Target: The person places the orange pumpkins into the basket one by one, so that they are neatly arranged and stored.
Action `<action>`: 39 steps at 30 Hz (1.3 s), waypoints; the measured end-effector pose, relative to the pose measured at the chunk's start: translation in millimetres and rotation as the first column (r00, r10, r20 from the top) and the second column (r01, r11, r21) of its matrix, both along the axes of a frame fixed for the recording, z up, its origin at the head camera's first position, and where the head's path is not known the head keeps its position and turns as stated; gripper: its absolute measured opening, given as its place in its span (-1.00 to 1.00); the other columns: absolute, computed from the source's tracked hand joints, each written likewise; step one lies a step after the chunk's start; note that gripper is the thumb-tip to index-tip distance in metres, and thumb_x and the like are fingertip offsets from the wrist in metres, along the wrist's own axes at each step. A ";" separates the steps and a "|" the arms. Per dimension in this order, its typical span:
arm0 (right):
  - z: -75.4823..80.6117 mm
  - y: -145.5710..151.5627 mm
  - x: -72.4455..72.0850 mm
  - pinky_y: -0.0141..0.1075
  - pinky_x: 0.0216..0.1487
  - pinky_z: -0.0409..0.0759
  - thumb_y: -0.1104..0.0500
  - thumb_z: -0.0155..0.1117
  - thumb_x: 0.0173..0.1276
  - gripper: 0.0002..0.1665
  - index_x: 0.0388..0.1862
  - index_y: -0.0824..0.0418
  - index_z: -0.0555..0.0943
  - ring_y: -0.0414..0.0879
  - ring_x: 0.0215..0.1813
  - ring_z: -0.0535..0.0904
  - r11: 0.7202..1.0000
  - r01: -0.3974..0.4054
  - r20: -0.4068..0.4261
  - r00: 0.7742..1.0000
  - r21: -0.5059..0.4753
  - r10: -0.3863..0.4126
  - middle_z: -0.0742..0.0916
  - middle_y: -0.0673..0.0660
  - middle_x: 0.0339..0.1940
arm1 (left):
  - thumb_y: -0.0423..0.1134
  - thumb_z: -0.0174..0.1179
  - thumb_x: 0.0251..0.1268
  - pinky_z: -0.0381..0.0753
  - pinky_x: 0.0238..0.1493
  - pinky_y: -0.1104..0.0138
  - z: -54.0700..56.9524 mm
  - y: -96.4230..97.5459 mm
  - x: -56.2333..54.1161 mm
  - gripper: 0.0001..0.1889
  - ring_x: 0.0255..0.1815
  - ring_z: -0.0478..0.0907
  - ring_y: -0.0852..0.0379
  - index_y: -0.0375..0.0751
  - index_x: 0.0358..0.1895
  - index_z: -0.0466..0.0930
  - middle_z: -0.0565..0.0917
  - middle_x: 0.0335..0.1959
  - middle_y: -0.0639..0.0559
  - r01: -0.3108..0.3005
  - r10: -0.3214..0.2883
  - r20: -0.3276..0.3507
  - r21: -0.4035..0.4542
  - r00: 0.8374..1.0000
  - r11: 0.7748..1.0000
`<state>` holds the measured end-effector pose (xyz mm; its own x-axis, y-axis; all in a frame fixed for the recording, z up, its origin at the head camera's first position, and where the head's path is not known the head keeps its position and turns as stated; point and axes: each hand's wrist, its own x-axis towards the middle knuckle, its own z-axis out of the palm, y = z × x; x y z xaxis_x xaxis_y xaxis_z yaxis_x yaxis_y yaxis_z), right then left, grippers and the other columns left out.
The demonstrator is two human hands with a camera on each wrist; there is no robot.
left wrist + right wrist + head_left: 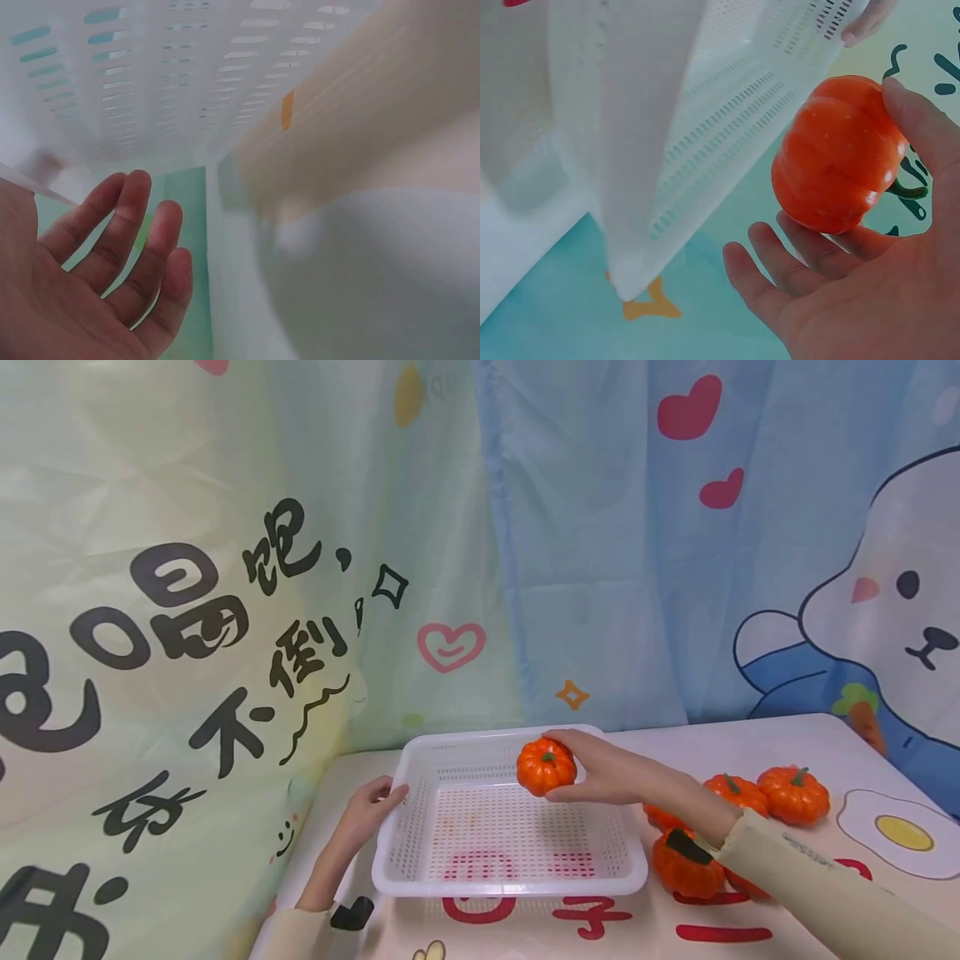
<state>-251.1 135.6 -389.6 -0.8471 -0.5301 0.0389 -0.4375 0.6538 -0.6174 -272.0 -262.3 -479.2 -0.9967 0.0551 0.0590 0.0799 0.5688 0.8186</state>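
Observation:
A small orange toy pumpkin [546,767] with a green stem is gripped between the thumb and fingers of my right hand [600,768], above the right part of a white plastic basket [502,888]. In the right wrist view the pumpkin [840,154] shows its glossy ribbed side, with several fingers spread below it. My left hand [367,810] holds the basket's left rim, thumb over the edge. From the left wrist view, the left fingers [161,244] lie along the outside of the perforated wall. Nothing lies inside the basket.
Several more orange pumpkins [795,795] sit on the table to the right of the basket, partly hidden by my right forearm. The table cover [810,893] has printed red strokes and a fried egg. Printed curtains [585,543] hang behind and at the left.

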 end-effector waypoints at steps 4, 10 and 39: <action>0.9 -7.2 -4.8 0.06 0.19 0.63 -0.13 0.50 0.20 0.01 0.49 0.23 0.26 0.10 0.28 0.48 1.000 -0.019 -0.005 1.000 0.012 0.019 0.54 0.19 0.35 | -0.07 0.24 0.42 0.63 -0.38 0.37 0.7 0.4 0.7 -0.72 -0.38 0.60 0.15 -0.22 -0.05 0.64 0.70 -0.21 -0.12 -0.009 0.009 0.012 0.011 1.000 1.000; -1.0 -15.1 -11.1 0.06 0.23 0.61 -0.14 0.48 0.22 0.01 0.50 0.25 0.25 0.08 0.27 0.51 0.999 -0.036 -0.007 0.999 0.026 0.037 0.55 0.19 0.34 | -0.07 0.24 0.42 0.61 -0.38 0.37 0.9 1.6 0.8 -0.72 -0.37 0.59 0.15 -0.23 -0.06 0.64 0.70 -0.21 -0.12 -0.010 0.010 0.011 0.007 1.000 1.000; -22.9 -82.2 -42.7 -0.12 0.18 0.63 -0.04 0.50 0.22 -0.16 0.36 0.25 0.38 -0.07 0.10 0.54 0.993 -0.102 0.044 0.994 0.053 0.100 0.62 0.08 0.13 | -0.06 0.24 0.42 0.62 -0.35 0.37 1.0 0.9 0.9 -0.72 -0.35 0.60 0.13 -0.21 -0.05 0.65 0.71 -0.19 -0.12 -0.015 0.015 0.004 0.000 1.000 1.000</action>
<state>-293.8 53.4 -412.5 -0.7895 -0.6132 -0.0264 -0.4778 0.6410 -0.6007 -271.2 -261.4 -478.2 -0.9977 0.0405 0.0548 0.0681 0.5701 0.8188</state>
